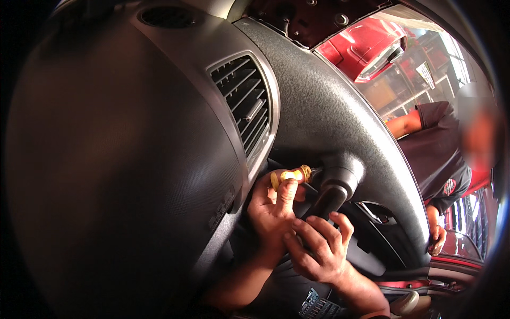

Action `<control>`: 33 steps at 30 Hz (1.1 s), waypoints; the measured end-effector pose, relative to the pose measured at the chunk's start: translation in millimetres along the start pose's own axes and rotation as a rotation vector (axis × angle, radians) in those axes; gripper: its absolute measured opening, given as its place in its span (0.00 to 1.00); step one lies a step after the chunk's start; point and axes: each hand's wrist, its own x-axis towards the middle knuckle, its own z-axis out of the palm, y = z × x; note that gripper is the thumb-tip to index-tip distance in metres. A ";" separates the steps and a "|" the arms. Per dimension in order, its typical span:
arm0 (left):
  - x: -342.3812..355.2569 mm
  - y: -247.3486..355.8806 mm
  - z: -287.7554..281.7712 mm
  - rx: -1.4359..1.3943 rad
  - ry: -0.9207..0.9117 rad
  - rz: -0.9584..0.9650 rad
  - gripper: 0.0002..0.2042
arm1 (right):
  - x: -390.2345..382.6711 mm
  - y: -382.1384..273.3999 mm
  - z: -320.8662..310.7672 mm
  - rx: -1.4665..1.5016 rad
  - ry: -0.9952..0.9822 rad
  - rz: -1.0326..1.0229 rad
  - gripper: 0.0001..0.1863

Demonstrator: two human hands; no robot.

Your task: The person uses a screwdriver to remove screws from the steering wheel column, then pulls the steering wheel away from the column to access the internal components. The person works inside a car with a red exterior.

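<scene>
My left hand [273, 212] is closed around a short screwdriver with a yellow handle [291, 175], the thumb pressed along it. The screwdriver's tip points right, toward the round black base of a door pull handle [344, 171]; whether it touches a screw there I cannot see. Just below and to the right is my right hand [321, 249], palm side hidden, with its fingers loosely bent and apart. Its fingertips lie close to my left wrist and in front of the lower end of the pull handle. Nothing shows between those fingers.
A black dashboard [133, 133] with an air vent [244, 103] fills the left. The dark door panel [319, 95] curves down the right, with an inner door latch [378, 212] set in it. Outside the window, another person [435, 149] rests a hand on the door edge.
</scene>
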 end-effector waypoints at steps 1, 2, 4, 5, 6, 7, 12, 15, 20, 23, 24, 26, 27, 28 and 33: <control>-0.3 3.0 4.8 0.007 0.009 -0.002 0.12 | -4.4 -2.5 -1.2 0.010 0.005 0.047 0.14; -0.6 4.9 9.4 0.014 0.016 -0.006 0.12 | -4.3 -2.9 -2.2 0.018 0.010 0.096 0.13; 0.3 0.9 9.8 -0.002 -0.019 -0.006 0.15 | 5.6 7.1 -6.3 -0.005 0.109 0.138 0.13; 0.0 -1.0 10.7 -0.028 -0.030 0.034 0.17 | 10.5 12.6 -9.2 -0.017 0.153 0.151 0.14; 0.4 -2.4 13.8 -0.053 -0.042 0.073 0.18 | 18.4 16.2 -14.3 -0.022 0.176 0.174 0.16; 0.6 -2.4 13.3 -0.080 -0.047 0.114 0.20 | 25.4 18.3 -17.9 -0.025 0.186 0.189 0.17; 4.8 -3.4 10.8 -0.173 -0.086 0.017 0.24 | 31.0 27.0 -8.9 -0.048 0.197 0.207 0.20; 2.0 -4.3 16.0 -0.150 -0.031 -0.014 0.21 | 17.2 24.8 1.0 -0.033 0.225 0.226 0.17; -7.3 -11.1 19.3 -0.225 0.056 -0.006 0.18 | 8.0 15.1 3.0 -0.017 0.223 0.310 0.16; -8.6 -9.8 17.0 -0.264 0.077 -0.040 0.17 | 8.1 14.5 4.2 -0.012 0.213 0.312 0.16; -8.7 -9.9 15.6 -0.256 0.077 -0.050 0.17 | 7.3 13.3 4.2 -0.016 0.209 0.316 0.16; -9.3 -7.1 18.0 -0.273 0.088 -0.058 0.17 | 7.2 13.0 4.1 -0.025 0.208 0.318 0.16; -9.6 -6.2 18.8 -0.281 0.094 -0.062 0.17 | 7.6 13.1 4.0 -0.019 0.213 0.323 0.16; -9.7 -7.5 17.5 -0.316 0.083 -0.070 0.16 | 7.6 12.9 4.1 -0.012 0.217 0.329 0.16; -4.2 -18.0 2.9 -0.400 -0.023 -0.126 0.18 | 7.4 12.8 5.5 -0.005 0.219 0.347 0.15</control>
